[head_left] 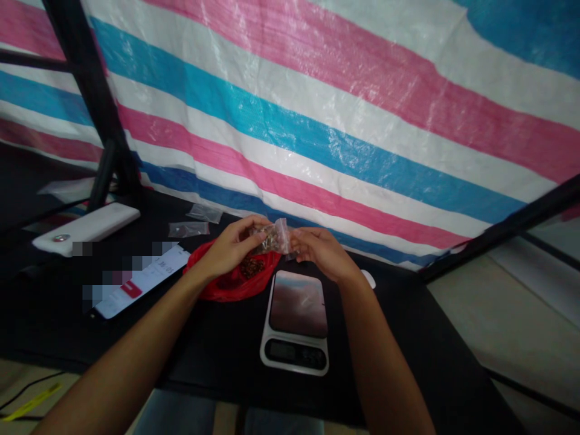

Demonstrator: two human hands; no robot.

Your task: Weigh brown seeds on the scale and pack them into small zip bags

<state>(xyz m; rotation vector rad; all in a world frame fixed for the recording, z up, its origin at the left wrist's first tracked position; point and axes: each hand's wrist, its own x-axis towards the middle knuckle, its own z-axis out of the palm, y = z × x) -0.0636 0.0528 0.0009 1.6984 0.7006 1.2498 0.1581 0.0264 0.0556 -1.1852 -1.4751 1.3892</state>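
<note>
Forearms (136,344) out, hands (229,248) (321,257) together on a clear bag (280,237) of dried bits (267,240), red bag (235,284) beneath

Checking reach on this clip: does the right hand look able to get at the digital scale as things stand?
Probably yes. The right hand sits just above and behind the digital scale, with nothing between them. Its fingers are at the clear plastic bag, so it would likely have to leave that first.
</note>
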